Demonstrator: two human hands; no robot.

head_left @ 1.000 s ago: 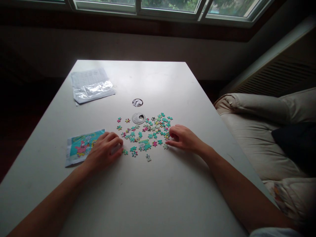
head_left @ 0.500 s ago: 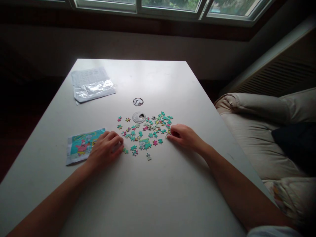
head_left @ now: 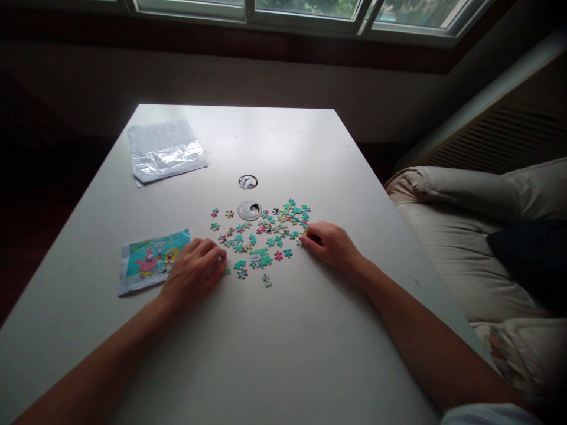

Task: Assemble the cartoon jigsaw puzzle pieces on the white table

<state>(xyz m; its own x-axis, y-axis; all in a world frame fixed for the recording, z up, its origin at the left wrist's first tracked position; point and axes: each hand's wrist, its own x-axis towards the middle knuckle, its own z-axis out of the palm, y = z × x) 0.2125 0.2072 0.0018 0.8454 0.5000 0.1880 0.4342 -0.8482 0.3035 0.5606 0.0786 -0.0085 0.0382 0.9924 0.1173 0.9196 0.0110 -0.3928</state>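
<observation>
Loose jigsaw puzzle pieces [head_left: 274, 227], mostly teal with some pink and yellow, lie scattered on the white table. Nearest me is a small joined block [head_left: 260, 258] with a cartoon face, and a single grey-green piece [head_left: 266, 280] sits below it. My left hand [head_left: 195, 268] rests at the left edge of the pieces, fingers curled down and closed, its fingertips by a green piece [head_left: 227, 271]. My right hand [head_left: 330, 243] lies at the right edge, thumb and fingers curled together against the outer pieces. What either hand's fingertips hold is hidden.
A cartoon-printed packet [head_left: 153, 262] lies beside my left hand. Farther back is a clear plastic bag with paper [head_left: 166, 153]. Two round inserts, a metal-rimmed disc [head_left: 250, 210] and a round opening [head_left: 247, 182], sit mid-table. A cushioned sofa [head_left: 460, 254] stands at right.
My left hand has shifted slightly right, uncovering more of the packet and partly covering the green piece by its fingertips. My right hand has barely moved.
</observation>
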